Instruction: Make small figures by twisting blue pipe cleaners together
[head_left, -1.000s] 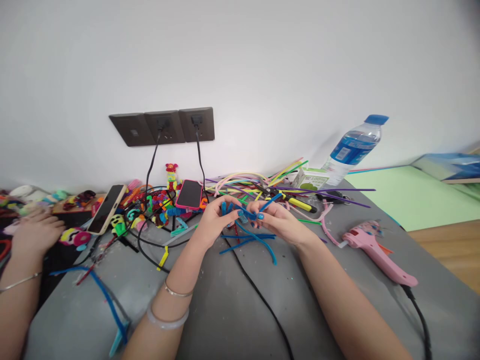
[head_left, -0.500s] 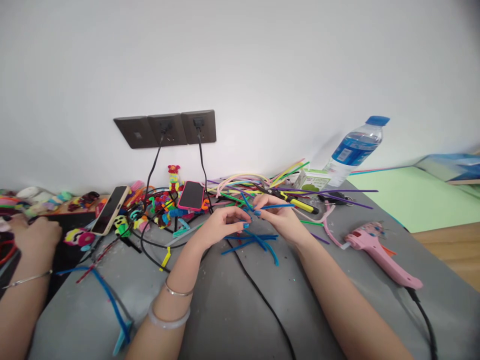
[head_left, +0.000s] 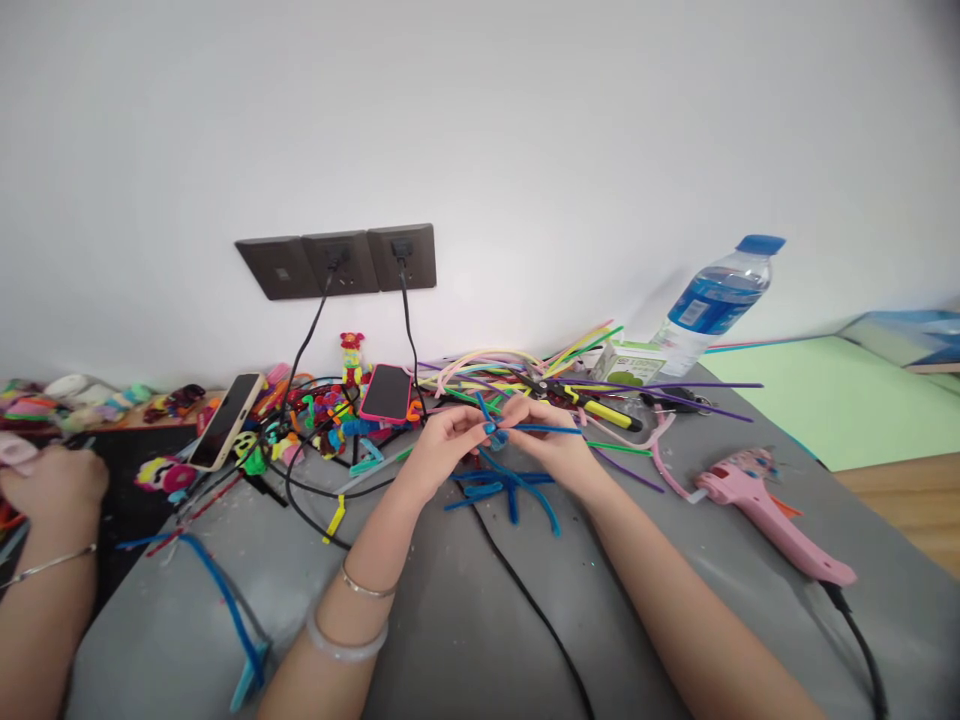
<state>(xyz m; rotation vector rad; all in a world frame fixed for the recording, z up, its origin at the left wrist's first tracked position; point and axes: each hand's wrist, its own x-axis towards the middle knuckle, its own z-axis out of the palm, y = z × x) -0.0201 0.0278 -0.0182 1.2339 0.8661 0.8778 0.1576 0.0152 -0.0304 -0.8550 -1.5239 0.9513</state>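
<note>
Between my two hands is a blue pipe cleaner [head_left: 551, 430], one end sticking out to the right and another piece pointing up. My left hand [head_left: 450, 448] pinches it with thumb and fingertips. From the other side my right hand [head_left: 541, 432] grips it, fingers bent around the crossing. The join itself is partly covered by my fingertips. Just below on the grey table [head_left: 457, 620] lie several loose blue pipe cleaner pieces [head_left: 513, 500], crossing each other. A longer blue pipe cleaner [head_left: 225, 590] lies at the left front.
A pink hot glue gun [head_left: 780, 525] rests at right, its cord trailing forward. Behind my hands are many coloured pipe cleaners [head_left: 487, 365], yellow-handled pliers [head_left: 607, 410], a phone [head_left: 386, 393] and a leaning water bottle [head_left: 716, 300]. Black cables cross the table. Another person's hand [head_left: 60, 490] is at far left.
My left hand has moved in to meet my right hand and now pinches the blue pipe cleaner too. The other person's hand has shifted slightly and shows a pink object.
</note>
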